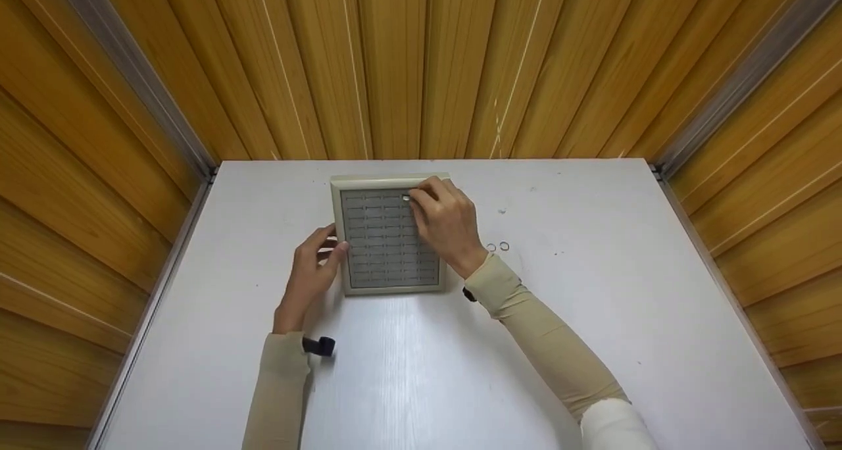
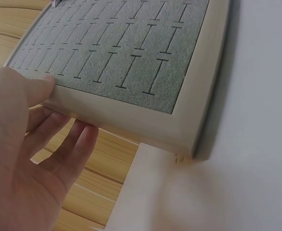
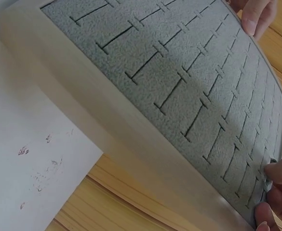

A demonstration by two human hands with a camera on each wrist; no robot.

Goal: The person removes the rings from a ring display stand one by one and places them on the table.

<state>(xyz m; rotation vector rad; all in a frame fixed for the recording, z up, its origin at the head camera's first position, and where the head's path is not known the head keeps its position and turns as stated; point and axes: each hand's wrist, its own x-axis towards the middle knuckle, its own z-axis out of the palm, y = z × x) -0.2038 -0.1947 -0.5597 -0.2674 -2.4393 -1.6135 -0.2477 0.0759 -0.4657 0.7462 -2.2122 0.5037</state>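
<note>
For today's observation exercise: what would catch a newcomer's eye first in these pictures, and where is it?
First comes the ring tray, a cream frame around slotted grey foam, at the far middle of the white table. The right hand pinches a small ring at a slot near the tray's far edge, while the left hand touches its left rim. Two loose rings lie on the table right of the tray.

The tray (image 1: pixel 388 239) under my hands has a smooth, matt cream frame and a grey, felt-like slotted pad, rough and nappy. The surface (image 1: pixel 592 345) is smooth white with a faint sheen. Glossy wood-look panelling (image 1: pixel 408 62) stands behind.
</note>
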